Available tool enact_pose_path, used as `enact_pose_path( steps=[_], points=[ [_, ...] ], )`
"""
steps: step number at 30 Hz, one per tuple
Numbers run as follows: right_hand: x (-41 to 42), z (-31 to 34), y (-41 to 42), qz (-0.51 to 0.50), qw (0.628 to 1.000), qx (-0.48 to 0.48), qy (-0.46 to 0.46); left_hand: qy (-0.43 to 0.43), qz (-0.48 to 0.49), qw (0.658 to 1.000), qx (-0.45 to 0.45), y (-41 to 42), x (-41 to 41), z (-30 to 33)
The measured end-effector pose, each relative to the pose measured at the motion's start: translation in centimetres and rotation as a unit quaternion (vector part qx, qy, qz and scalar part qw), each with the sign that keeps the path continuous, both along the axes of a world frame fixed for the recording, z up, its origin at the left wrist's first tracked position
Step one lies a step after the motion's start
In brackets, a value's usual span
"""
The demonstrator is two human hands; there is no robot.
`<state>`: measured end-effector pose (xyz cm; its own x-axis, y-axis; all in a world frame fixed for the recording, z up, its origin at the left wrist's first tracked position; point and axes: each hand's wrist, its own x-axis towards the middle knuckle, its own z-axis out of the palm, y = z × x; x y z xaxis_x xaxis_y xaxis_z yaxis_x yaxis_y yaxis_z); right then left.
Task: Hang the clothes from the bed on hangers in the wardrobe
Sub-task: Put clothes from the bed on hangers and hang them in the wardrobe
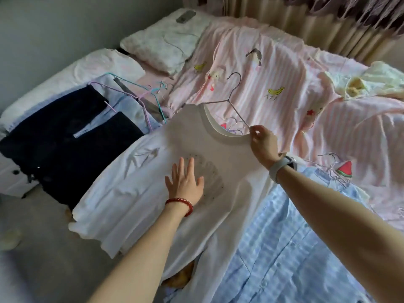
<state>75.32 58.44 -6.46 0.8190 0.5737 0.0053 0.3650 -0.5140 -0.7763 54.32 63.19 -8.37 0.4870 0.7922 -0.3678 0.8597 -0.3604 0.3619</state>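
White printed T-shirt (153, 193) flat on bed, wire hanger (231, 99) in neckline

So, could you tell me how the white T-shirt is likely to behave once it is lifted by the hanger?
The white T-shirt will probably hang limp: it already lies creased over the bed. It looks thin, so likely light. The wire hanger sits only partly in the neck, so the shirt might slip off.
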Motion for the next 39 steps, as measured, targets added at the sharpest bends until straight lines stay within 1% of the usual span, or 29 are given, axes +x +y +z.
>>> enact_pose_path(
  steps=[3,6,9,11,13,14,16,18,21,24,25,27,28,29,31,34,39],
  points=[
    [2.6,-5.2,0.5,0.050,0.995,-0.089,0.002,0.073,-0.017,0.995,-0.062,-0.1,1.2,-5.3],
    [4.5,-9.6,-0.3,0.082,0.980,-0.180,-0.004,0.128,-0.039,0.984,-0.121,-0.4,0.9,-9.4],
    [5.8,-12.3,-1.3,0.144,0.944,-0.296,0.015,0.133,-0.061,0.974,-0.172,-0.6,0.2,-11.3],
    [5.8,-13.1,-1.4,0.174,0.925,-0.336,0.027,0.125,-0.064,0.975,-0.171,-0.5,0.0,-11.5],
    [5.1,-13.4,-1.0,0.185,0.924,-0.333,0.000,0.118,-0.063,0.980,-0.145,0.0,-0.2,-11.0],
    [4.4,-13.1,-0.6,0.186,0.927,-0.326,-0.022,0.119,-0.061,0.984,-0.117,0.2,-0.5,-10.4],
    [2.2,-11.4,0.2,0.190,0.932,-0.303,-0.066,0.123,-0.057,0.990,-0.033,0.9,-1.3,-8.6],
    [-0.5,-9.2,1.0,0.214,0.935,-0.260,-0.108,0.101,-0.042,0.993,0.039,1.7,-2.5,-6.0],
    [-5.6,-5.6,1.6,0.261,0.935,-0.195,-0.137,0.057,-0.012,0.992,0.115,1.7,-6.0,-2.0],
    [-12.3,-2.5,0.9,0.313,0.931,-0.131,-0.134,0.012,0.067,0.981,0.183,-0.7,-12.2,1.2],
    [-14.8,-1.4,0.3,0.339,0.925,-0.115,-0.131,-0.007,0.094,0.974,0.207,-2.0,-14.6,2.1],
    [-20.3,0.3,-1.2,0.395,0.904,-0.096,-0.132,-0.018,0.151,0.960,0.235,-5.3,-20.0,3.5],
    [-22.2,0.8,-1.9,0.410,0.898,-0.088,-0.134,-0.019,0.177,0.955,0.235,-6.7,-22.0,3.9],
    [-24.7,1.4,-2.8,0.435,0.885,-0.074,-0.147,-0.017,0.216,0.947,0.238,-8.7,-24.8,4.5],
    [-30.0,2.4,-4.7,0.491,0.850,-0.050,-0.187,-0.004,0.301,0.920,0.252,-12.9,-30.5,5.5],
    [-38.8,4.2,-8.1,0.591,0.776,-0.028,-0.218,0.032,0.422,0.866,0.267,-20.8,-39.7,6.8],
    [-52.9,7.0,-15.0,0.723,0.648,0.039,-0.237,0.097,0.553,0.786,0.260,-34.4,-51.8,9.3]
  ],
)
